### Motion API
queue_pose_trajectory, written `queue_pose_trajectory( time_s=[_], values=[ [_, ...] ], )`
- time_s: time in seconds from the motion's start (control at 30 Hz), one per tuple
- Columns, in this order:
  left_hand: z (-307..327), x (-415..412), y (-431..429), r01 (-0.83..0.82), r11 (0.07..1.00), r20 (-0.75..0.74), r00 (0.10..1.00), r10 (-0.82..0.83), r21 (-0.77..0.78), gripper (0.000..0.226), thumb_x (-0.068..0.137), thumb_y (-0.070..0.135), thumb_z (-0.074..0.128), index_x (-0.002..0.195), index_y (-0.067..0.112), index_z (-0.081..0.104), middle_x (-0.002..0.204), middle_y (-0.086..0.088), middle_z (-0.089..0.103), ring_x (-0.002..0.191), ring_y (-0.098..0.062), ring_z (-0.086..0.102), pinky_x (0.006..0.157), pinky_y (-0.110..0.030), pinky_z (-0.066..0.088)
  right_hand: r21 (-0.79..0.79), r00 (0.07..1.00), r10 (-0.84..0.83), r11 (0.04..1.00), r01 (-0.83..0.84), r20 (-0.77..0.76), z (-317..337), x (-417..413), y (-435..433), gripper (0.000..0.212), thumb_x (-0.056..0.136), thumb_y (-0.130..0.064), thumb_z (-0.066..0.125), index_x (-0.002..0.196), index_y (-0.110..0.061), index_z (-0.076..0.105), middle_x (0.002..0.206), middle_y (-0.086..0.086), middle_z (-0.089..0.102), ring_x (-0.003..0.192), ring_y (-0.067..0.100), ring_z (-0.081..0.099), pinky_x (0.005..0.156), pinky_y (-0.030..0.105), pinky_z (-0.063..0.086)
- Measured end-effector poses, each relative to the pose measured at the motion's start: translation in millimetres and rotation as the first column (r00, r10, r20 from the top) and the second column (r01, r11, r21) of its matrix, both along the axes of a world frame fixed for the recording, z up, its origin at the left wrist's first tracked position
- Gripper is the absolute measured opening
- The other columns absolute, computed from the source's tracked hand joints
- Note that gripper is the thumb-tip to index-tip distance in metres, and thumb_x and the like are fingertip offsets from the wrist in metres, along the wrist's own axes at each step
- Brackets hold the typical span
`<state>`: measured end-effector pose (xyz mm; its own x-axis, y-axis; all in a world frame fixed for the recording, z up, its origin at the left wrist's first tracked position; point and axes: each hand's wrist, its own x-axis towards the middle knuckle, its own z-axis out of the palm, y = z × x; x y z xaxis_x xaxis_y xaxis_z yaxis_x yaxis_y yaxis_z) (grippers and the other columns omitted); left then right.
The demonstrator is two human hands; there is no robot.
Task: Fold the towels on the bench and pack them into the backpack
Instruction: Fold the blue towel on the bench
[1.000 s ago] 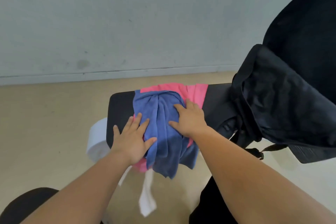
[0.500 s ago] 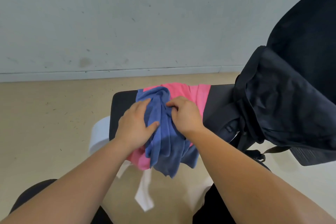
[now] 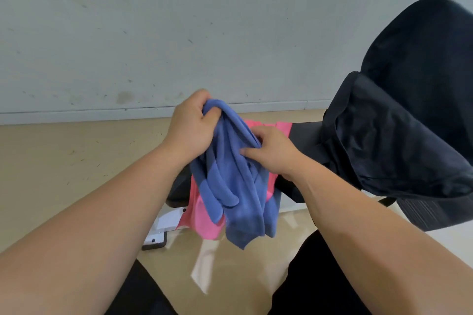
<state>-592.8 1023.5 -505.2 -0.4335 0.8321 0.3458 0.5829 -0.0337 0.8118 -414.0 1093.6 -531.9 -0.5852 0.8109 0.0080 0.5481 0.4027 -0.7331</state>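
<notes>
A crumpled blue towel (image 3: 235,186) hangs in bunched folds above the black bench (image 3: 305,133). My left hand (image 3: 190,124) grips its top end, raised higher. A little lower to the right, my right hand (image 3: 271,153) pinches a fold of the same towel. Under it a pink towel (image 3: 202,220) lies on the bench and droops over the near edge. The black backpack (image 3: 399,140) stands on the right end of the bench with its flap hanging forward.
A pale wall (image 3: 179,33) with a baseboard runs behind the bench. Beige floor (image 3: 64,161) lies to the left and below. The bench's white leg (image 3: 163,225) shows under the pink towel. My dark-clothed knees fill the bottom edge.
Both hands went from pressing flat on the blue towel to gripping it and lifting it off the pink towel. The left hand has risen higher.
</notes>
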Motion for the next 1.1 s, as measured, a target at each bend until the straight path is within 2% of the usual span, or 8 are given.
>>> queue_pose_trajectory(
  time_s=[0.17,0.3,0.47,0.57,0.8,0.93,1.0,1.1],
  values=[
    [35,-13,-24,-0.129,0.984,0.102,0.988,0.117,0.119,0.009,0.087,0.013,0.052,0.079,0.009,0.049,0.067,0.006,0.045,0.057,-0.006,0.036,0.051,-0.018,0.032,0.023,0.98,-0.069,0.998,0.066,0.188,-12,18,-10,0.006,0.08,-0.007,0.059,0.074,-0.006,0.057,0.072,0.008,0.059,0.064,0.021,0.047,0.057,0.032,0.038],
    [56,-36,-49,-0.277,0.95,0.092,0.959,0.266,0.143,0.011,0.078,0.017,0.055,0.078,0.006,0.053,0.064,0.008,0.046,0.061,-0.013,0.04,0.054,-0.026,0.035,0.097,0.885,-0.182,0.983,0.155,0.429,-15,36,-14,0.015,0.081,-0.006,0.052,0.067,-0.011,0.053,0.07,0.01,0.058,0.064,0.026,0.049,0.055,0.032,0.039],
    [38,-74,-80,-0.352,0.92,-0.174,0.93,0.324,-0.17,0.02,0.08,0.026,0.06,0.075,0.007,0.057,0.07,-0.009,0.057,0.07,-0.029,0.052,0.06,-0.038,0.041,-0.031,0.946,-0.276,0.958,0.285,0.171,-1,41,-21,0.035,0.095,-0.014,0.046,0.061,-0.016,0.045,0.062,0.002,0.05,0.059,0.022,0.041,0.052,0.03,0.031],
    [1,-84,-99,-0.248,0.855,-0.204,0.964,0.171,-0.455,0.028,0.082,0.029,0.066,0.067,0.009,0.053,0.062,-0.005,0.049,0.064,-0.026,0.045,0.055,-0.033,0.031,-0.074,0.983,-0.147,0.985,0.155,0.105,23,29,-32,0.029,0.098,-0.024,0.048,0.074,-0.017,0.064,0.076,0.002,0.067,0.068,0.02,0.057,0.06,0.03,0.046],
    [-37,-75,-108,-0.122,0.826,0.044,0.984,0.174,-0.55,0.031,0.092,0.023,0.06,0.066,0.012,0.048,0.065,-0.004,0.045,0.062,-0.021,0.04,0.058,-0.03,0.031,-0.527,0.861,0.326,0.846,-0.081,0.391,57,29,-27,0.014,0.082,-0.022,0.074,0.071,-0.014,0.068,0.074,0.005,0.07,0.072,0.024,0.065,0.07,0.036,0.053],
    [-45,-75,-89,-0.139,0.838,0.053,0.979,0.196,-0.527,0.035,0.093,0.024,0.059,0.064,0.016,0.041,0.063,-0.002,0.039,0.06,-0.02,0.035,0.056,-0.031,0.027,-0.302,0.838,0.177,0.953,-0.015,0.517,56,33,6,0.013,0.074,-0.016,0.068,0.065,-0.013,0.06,0.067,0.007,0.057,0.065,0.024,0.052,0.058,0.031,0.043],
    [-49,-78,-75,-0.198,0.872,0.077,0.963,0.259,-0.448,0.031,0.092,0.027,0.057,0.066,0.013,0.047,0.064,-0.003,0.046,0.062,-0.022,0.041,0.059,-0.032,0.033,-0.193,0.894,0.014,0.978,0.081,0.448,49,29,29,0.007,0.082,-0.009,0.06,0.076,-0.01,0.062,0.067,0.009,0.053,0.059,0.022,0.047,0.05,0.026,0.038],
    [-61,-81,-53,-0.255,0.876,0.007,0.959,0.282,-0.41,0.029,0.093,0.03,0.053,0.072,0.01,0.056,0.07,-0.006,0.058,0.066,-0.025,0.05,0.064,-0.036,0.042,0.097,0.868,-0.179,0.984,0.151,0.463,25,24,69,0.014,0.089,-0.005,0.05,0.081,-0.005,0.063,0.077,0.015,0.063,0.066,0.027,0.052,0.056,0.028,0.041]
  ],
)
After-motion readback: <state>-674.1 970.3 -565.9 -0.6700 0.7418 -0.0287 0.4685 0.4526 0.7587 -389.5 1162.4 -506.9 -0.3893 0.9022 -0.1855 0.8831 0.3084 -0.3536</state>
